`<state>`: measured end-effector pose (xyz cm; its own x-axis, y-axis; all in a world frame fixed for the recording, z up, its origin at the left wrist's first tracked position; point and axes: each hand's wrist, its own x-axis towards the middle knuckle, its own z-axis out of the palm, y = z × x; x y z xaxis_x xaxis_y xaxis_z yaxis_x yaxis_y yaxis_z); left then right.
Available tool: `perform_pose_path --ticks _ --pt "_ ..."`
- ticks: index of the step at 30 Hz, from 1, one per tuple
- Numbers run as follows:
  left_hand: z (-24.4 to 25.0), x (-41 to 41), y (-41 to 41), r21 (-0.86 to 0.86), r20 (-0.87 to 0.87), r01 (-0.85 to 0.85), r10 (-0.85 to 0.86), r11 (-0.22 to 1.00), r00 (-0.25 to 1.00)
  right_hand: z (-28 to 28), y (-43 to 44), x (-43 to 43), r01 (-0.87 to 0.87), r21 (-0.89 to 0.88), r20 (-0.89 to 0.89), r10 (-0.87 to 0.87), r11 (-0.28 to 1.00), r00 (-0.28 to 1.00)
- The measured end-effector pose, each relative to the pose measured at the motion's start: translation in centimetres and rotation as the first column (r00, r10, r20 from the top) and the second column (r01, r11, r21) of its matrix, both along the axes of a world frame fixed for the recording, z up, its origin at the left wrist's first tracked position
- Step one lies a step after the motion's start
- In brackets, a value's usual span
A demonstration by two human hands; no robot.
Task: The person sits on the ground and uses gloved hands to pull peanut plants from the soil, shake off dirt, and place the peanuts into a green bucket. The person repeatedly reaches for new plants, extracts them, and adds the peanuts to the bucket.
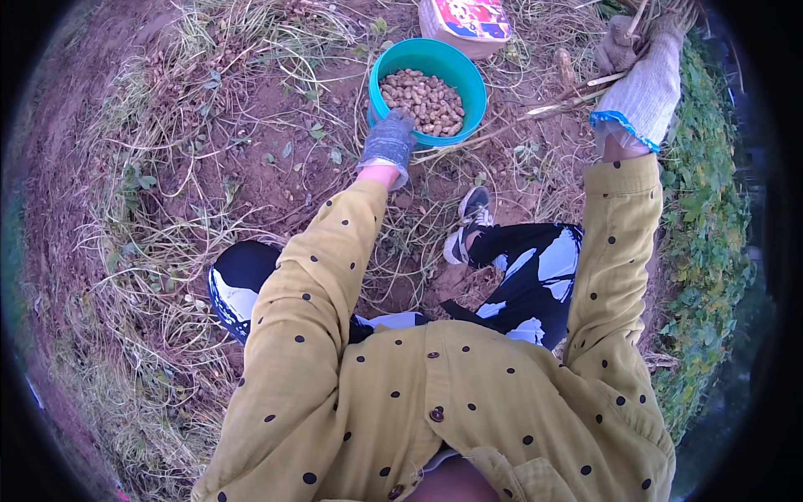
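My left hand (390,141), in a grey glove, grips the near left rim of a green plastic bucket (470,103). Unshelled peanuts (423,103) fill the lower part of the bucket. At the upper right, my right hand (640,75) wears a whitish knit glove with a blue edge. It is closed round a bundle of dry plant stems (564,105); some of them stretch left towards the bucket, and the rest run up to the picture's edge.
Behind the bucket stands a pale container with a colourful printed top (467,19). Pulled plant vines (163,339) lie in tangles over the reddish soil (263,182). Low green leafy plants (696,232) line the right side. My shoe (470,223) rests on the ground below the bucket.
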<state>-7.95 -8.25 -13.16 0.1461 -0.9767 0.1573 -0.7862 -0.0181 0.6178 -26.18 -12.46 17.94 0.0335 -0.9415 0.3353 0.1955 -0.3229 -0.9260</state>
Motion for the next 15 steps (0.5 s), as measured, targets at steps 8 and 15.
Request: perform_pose_path --ticks 8,15 --pt "0.2 0.7 -1.8 0.155 0.185 0.032 -0.061 0.987 0.981 -28.5 13.9 -3.1 0.185 0.621 -0.660 0.381 0.762 0.647" --pt "-0.2 1.3 -2.1 0.129 0.041 0.050 -0.056 0.990 0.998 -16.4 7.4 -0.4 0.053 0.615 -0.205 0.094 0.786 0.974"
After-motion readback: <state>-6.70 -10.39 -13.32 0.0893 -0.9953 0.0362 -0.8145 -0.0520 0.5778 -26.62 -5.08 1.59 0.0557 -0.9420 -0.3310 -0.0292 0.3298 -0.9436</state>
